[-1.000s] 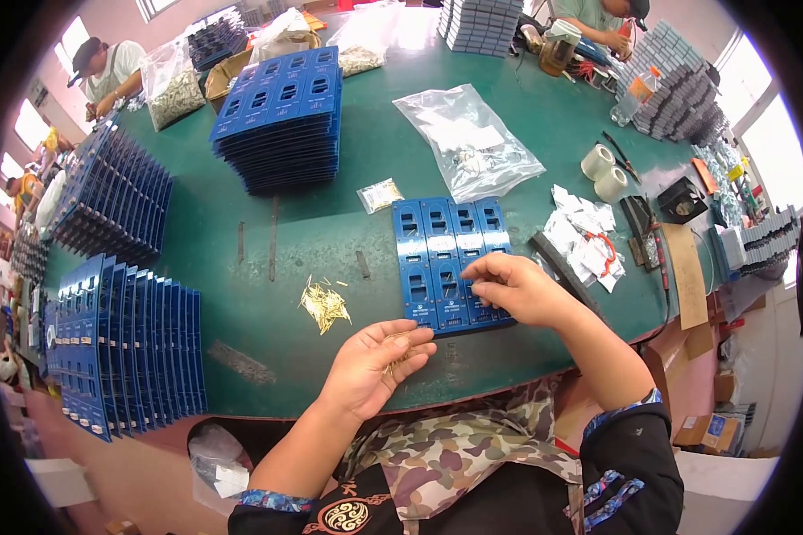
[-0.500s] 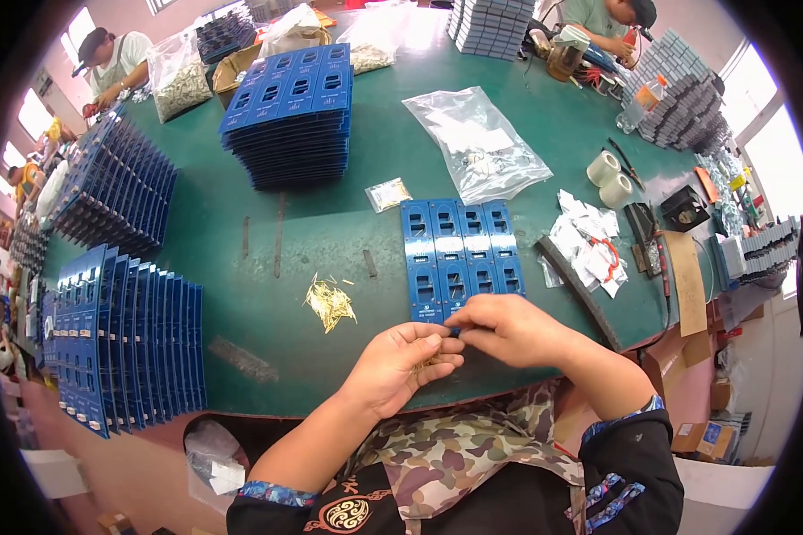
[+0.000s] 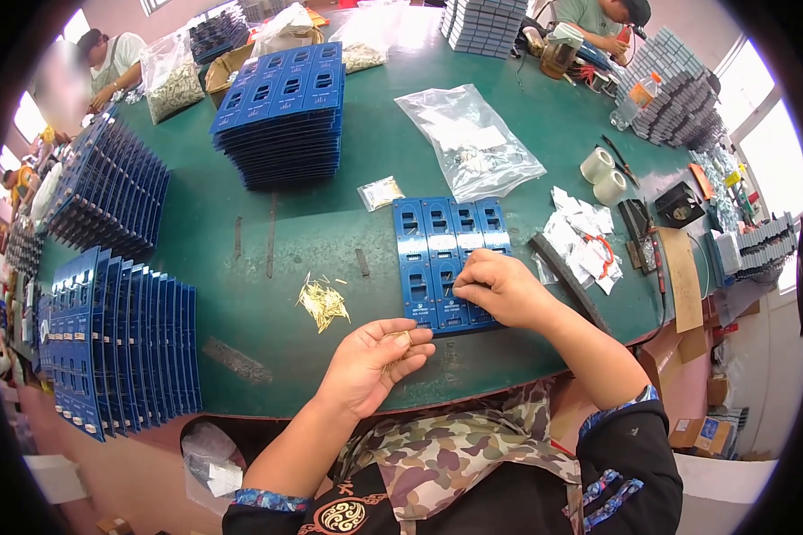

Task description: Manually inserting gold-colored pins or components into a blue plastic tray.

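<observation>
A blue circuit-board panel (image 3: 439, 242), divided into several identical sections with cut-outs, lies flat on the green table in front of me. Over its lower middle, the fingertips of my right hand (image 3: 506, 291) are pinched together; whatever is between them is too small to name. My left hand (image 3: 366, 366) is near the panel's lower left corner, palm up with curled fingers, cupping a few thin gold-coloured pins (image 3: 405, 338). A loose heap of similar pins (image 3: 324, 305) lies on the table to the left of the panel.
Tall stacks of blue panels (image 3: 281, 111) stand behind and at the left (image 3: 120, 343). Beyond the panel lie a small bag (image 3: 381, 193) and a large clear bag (image 3: 473, 147). White packets (image 3: 573, 236), a dark bar (image 3: 573, 278), tape rolls (image 3: 598, 166) and a soldering iron (image 3: 661, 267) are rightward. Co-workers sit across.
My right hand has left my left hand's fingertips and moved up over the panel. My left hand has shifted slightly left, still cupping pins.
</observation>
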Demonstrator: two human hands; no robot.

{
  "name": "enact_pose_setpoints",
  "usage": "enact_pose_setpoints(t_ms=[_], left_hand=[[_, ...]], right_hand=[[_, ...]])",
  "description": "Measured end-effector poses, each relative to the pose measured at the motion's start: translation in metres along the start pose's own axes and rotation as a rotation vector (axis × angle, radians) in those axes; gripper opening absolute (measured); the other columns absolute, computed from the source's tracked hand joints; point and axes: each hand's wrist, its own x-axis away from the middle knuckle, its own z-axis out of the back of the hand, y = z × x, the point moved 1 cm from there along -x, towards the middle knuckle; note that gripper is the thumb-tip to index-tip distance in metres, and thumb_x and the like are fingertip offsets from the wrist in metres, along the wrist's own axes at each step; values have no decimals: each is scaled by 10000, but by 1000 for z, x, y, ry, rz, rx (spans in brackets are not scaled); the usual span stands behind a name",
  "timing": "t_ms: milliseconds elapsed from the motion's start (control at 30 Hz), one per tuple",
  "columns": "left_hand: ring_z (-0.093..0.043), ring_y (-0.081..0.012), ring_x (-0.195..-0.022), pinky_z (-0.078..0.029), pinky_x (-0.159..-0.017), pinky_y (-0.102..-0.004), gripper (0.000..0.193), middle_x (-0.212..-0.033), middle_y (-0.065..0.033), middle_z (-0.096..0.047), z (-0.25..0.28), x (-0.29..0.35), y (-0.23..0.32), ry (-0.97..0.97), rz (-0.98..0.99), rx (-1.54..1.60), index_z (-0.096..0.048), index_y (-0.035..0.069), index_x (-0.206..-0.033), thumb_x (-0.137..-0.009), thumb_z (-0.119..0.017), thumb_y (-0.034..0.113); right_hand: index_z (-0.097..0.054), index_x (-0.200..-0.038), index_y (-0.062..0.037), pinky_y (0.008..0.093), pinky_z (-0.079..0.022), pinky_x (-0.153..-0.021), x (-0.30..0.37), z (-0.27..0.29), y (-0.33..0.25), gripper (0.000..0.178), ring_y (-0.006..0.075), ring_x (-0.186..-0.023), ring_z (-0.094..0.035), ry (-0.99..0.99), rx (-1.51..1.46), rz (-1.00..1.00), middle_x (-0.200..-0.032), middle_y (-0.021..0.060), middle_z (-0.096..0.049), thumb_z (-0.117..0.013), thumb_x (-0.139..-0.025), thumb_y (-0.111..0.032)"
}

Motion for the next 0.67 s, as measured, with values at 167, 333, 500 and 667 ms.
enact_pose_setpoints(t_ms=[167,333,500,667], left_hand=[[-663,-261,-943,-577,-798,-302,205,-1063,-190,-636,1,-1,-1,-4,11,-17,-529,-41,-1119,-935,-544,49],[-671,-249,-909,-583,-758,-294,148,-1012,-170,-651,5,-3,-3,-28,7,-8,-550,0,-1046,-937,-569,99],[-675,-247,-886,-585,-730,-285,135,-981,-162,-656,7,-3,-3,-32,10,3,-550,20,-999,-942,-574,140],[-689,-252,-847,-596,-683,-279,131,-948,-147,-674,7,-3,-4,-33,9,10,-567,31,-966,-953,-553,161]], right_hand=[[-657,-831,-31,355,-486,-702,0,-4,2,75,258,-782,-602,9,100,10,-811,85,-585,-670,-815,-104],[-646,-806,-34,370,-487,-694,1,-5,0,77,272,-777,-600,47,143,20,-807,92,-583,-666,-811,-108],[-641,-790,-40,371,-491,-679,2,-9,-2,82,287,-753,-605,73,191,-6,-801,95,-578,-673,-799,-114],[-653,-787,-54,370,-498,-681,9,-11,-9,69,283,-754,-611,79,271,28,-798,94,-580,-674,-797,-119]])
